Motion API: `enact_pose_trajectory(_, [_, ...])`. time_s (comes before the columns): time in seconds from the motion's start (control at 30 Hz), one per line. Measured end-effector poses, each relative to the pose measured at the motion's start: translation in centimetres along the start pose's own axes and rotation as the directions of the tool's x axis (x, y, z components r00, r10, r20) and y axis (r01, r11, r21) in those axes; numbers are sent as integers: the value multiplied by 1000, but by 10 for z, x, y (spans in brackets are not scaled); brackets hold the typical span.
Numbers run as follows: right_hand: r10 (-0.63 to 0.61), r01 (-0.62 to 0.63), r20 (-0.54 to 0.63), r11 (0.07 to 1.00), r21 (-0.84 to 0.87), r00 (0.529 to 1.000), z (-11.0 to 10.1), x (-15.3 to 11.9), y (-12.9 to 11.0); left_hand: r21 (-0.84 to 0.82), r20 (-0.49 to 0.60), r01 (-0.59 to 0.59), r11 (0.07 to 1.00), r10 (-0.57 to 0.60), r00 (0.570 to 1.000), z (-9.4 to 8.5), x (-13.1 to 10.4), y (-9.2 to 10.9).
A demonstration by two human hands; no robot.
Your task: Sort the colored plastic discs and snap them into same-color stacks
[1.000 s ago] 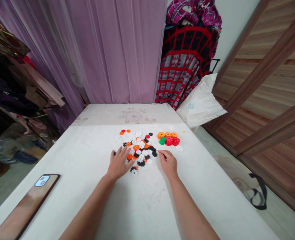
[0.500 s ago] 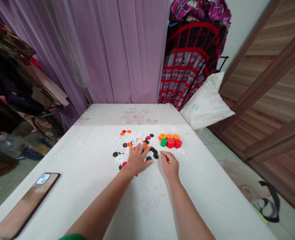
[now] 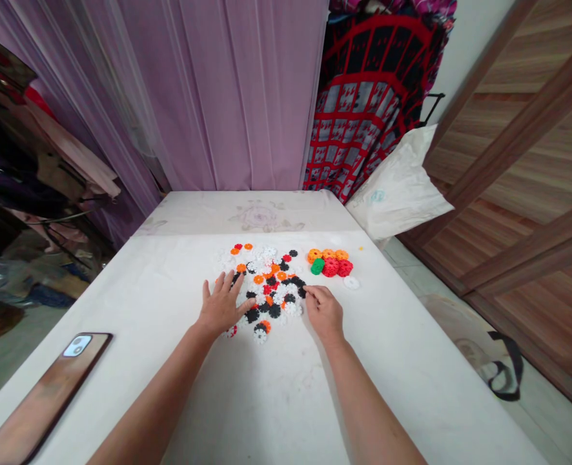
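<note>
Flat, notched plastic snowflake discs in white, black, orange and red lie in a loose pile (image 3: 269, 290) on the white-covered table (image 3: 247, 400). My left hand (image 3: 221, 302) is spread flat over the pile's left edge, fingers apart, hiding some discs. At the pile's right edge, my right hand (image 3: 323, 310) is closed, thumb and fingertips pinched together. Its tips meet the end of a curved row of black discs (image 3: 296, 283). Whether a disc sits between those fingertips is too small to tell.
Right of the pile stand orange stacks (image 3: 328, 256), red stacks (image 3: 337, 267) and a green stack (image 3: 317, 267) of discs. A white disc (image 3: 350, 282) lies near them. A phone (image 3: 48, 394) rests at the table's left. A white bag (image 3: 397, 194) leans by the far right corner.
My left hand has slid left off the middle of the pile, uncovering black, orange and red discs. My right hand has come slightly left, up against the black row. The view has tilted slightly down.
</note>
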State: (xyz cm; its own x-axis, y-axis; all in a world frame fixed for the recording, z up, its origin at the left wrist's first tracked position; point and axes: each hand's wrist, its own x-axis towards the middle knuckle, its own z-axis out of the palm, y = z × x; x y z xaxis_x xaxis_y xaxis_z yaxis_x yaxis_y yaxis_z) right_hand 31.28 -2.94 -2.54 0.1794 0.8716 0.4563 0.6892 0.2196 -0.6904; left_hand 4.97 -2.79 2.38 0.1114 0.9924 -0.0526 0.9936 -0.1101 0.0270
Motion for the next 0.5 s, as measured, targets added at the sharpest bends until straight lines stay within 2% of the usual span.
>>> enact_pose_trajectory(0.1, [-130,129,-5,987,-101,992,1,-2,-2,-18,-18,-2,1000,2,1000,7,-10,-10])
enact_pose_trajectory(0.2, [-252,262,78,951,-166,965,3,-7,-9,-56,-99,-37,998,32,995,18,-23,-12])
enact_pose_trajectory(0.4, [-389,426,235,895,-131,891,9,-15,-30,-30,-247,-257,966,242,938,35,-40,10])
enact_pose_trajectory(0.5, [-411,444,247,890,-98,878,12,-15,-31,-34,-248,-264,964,248,937,34,-33,15])
